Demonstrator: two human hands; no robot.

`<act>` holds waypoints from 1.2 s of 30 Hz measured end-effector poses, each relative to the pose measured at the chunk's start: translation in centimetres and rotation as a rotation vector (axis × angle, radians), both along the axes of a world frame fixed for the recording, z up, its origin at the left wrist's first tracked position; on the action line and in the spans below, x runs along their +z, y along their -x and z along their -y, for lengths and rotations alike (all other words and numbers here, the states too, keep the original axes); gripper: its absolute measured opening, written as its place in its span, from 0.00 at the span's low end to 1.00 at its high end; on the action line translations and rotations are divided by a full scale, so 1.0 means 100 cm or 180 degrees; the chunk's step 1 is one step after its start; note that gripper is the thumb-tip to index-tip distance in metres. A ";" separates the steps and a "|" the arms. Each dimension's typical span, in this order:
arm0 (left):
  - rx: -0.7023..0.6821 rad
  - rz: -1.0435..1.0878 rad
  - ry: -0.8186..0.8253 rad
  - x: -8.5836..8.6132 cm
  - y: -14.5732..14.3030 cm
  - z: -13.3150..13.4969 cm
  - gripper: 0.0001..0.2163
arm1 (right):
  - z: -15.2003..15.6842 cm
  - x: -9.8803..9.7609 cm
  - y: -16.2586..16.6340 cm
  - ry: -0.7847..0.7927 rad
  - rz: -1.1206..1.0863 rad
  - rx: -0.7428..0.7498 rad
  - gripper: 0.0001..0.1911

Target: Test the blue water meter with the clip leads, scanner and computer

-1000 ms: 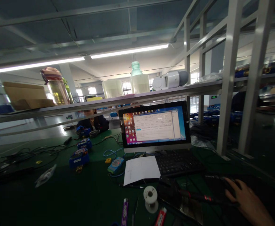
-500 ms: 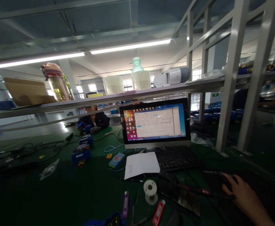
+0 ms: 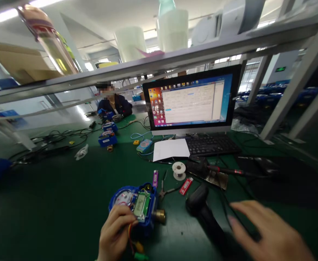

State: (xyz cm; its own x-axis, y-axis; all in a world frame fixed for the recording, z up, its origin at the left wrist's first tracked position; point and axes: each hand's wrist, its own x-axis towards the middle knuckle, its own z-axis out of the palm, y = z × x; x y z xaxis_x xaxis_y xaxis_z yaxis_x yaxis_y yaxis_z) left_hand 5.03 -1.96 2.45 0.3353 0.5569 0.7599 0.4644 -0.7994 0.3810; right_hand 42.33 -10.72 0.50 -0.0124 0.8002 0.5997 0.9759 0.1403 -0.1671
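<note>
Blue plastic encases the device [image 3: 152, 206], which is at the near side of the green bench [image 3: 52, 210], its brass fitting [image 3: 160, 216] turned to the right; the left hand [image 3: 117, 230] has its fingers bent and clamped on the near edge of it, beside the display [image 3: 140, 206]; whether they also pinch the coloured wires [image 3: 130, 235] below, I cannot tell; the right hand [image 3: 264, 228], blurred, has thumb and fingers apart, gripping nothing that shows, just beside what looks like a black scanner [image 3: 198, 201]; progress looks partial, as I judge it: the display is mounted in its place and the monitor [image 3: 194, 103] is lit; yet the device lies open, its inside bare, the wires trail loose, and the scanner is unheld; two more blue units [image 3: 107, 140] stand farther back, untouched by either hand.
</note>
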 end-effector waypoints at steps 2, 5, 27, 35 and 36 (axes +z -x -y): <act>0.0064 0.0013 0.0025 -0.003 0.001 -0.001 0.03 | 0.002 -0.010 0.051 0.0453 0.0395 0.0138 0.16; 0.0084 0.0019 0.0059 -0.004 -0.001 -0.001 0.04 | -0.012 -0.030 0.083 0.1360 0.0430 -0.0293 0.21; 0.0090 0.0167 0.0106 -0.006 0.000 0.008 0.06 | -0.040 0.031 0.088 0.2274 -0.1508 0.2214 0.05; 0.0099 0.0186 0.0101 -0.007 0.000 0.010 0.05 | -0.038 0.038 0.085 0.2406 -0.1569 0.2261 0.06; 0.0104 0.0187 0.0101 -0.007 0.000 0.010 0.05 | -0.038 0.038 0.084 0.2421 -0.1557 0.2239 0.07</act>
